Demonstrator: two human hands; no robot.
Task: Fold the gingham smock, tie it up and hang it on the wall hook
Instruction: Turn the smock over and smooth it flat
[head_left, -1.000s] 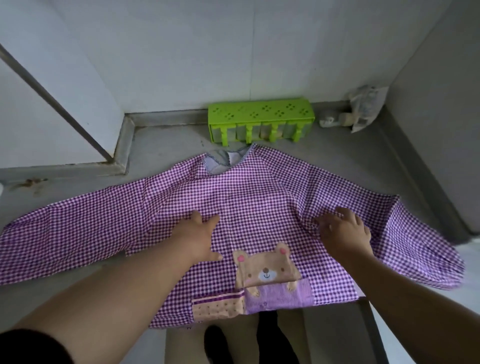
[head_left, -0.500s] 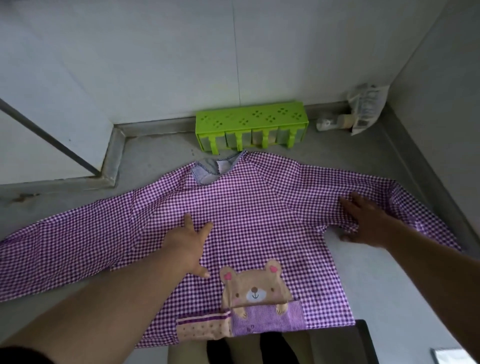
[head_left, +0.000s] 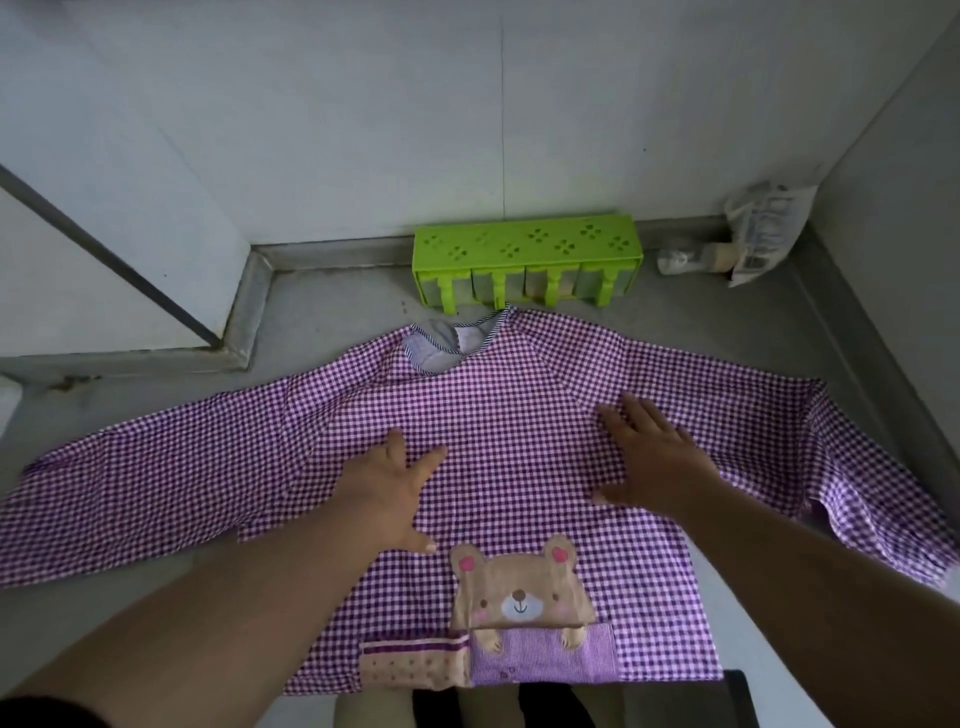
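Note:
The purple gingham smock (head_left: 509, 415) lies spread flat, front up, on the grey counter, both sleeves stretched out to the sides. A bear patch (head_left: 522, 592) over a purple pocket sits near its lower hem. My left hand (head_left: 389, 493) rests flat on the chest area left of centre, fingers straight and spread. My right hand (head_left: 649, 457) presses flat on the right side near the armpit, fingers straight. The wall hook is not in view.
A bright green plastic rack (head_left: 527, 262) stands against the back wall just behind the collar. A crumpled plastic bag (head_left: 763, 228) and a small bottle (head_left: 696, 258) lie in the back right corner. Walls close in on the back and right; the counter's front edge is near me.
My right hand has slid from the right sleeve inward onto the smock's body. The right sleeve now lies flatter and more stretched out. My left hand stays on the chest.

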